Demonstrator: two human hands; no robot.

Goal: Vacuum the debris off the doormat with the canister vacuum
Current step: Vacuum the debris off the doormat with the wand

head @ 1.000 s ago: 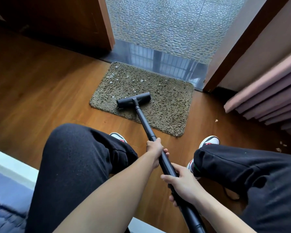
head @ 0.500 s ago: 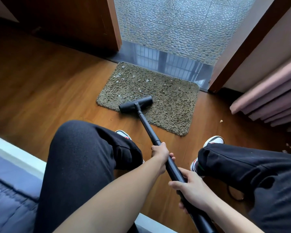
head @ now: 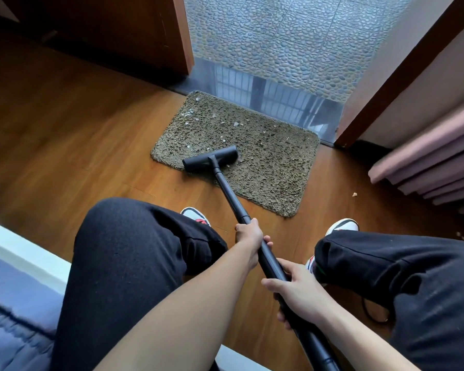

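Observation:
A shaggy olive-brown doormat lies on the wood floor before a doorway. Pale debris flakes are scattered over its far left part. The black vacuum floor head rests on the mat's near left edge, its left end just over the rim. A black wand runs back from it to me. My left hand grips the wand higher up. My right hand grips it lower down, closer to my body. The canister is out of view.
My knees in black trousers flank the wand, with white shoes on the floor. A blue bed edge is at lower left. Pink curtain folds hang at right, a crumb on the floor nearby. An open wooden door stands at far left.
The floor head has slid back toward me, from the middle of the mat to its near left edge. Both hands kept their grip on the wand.

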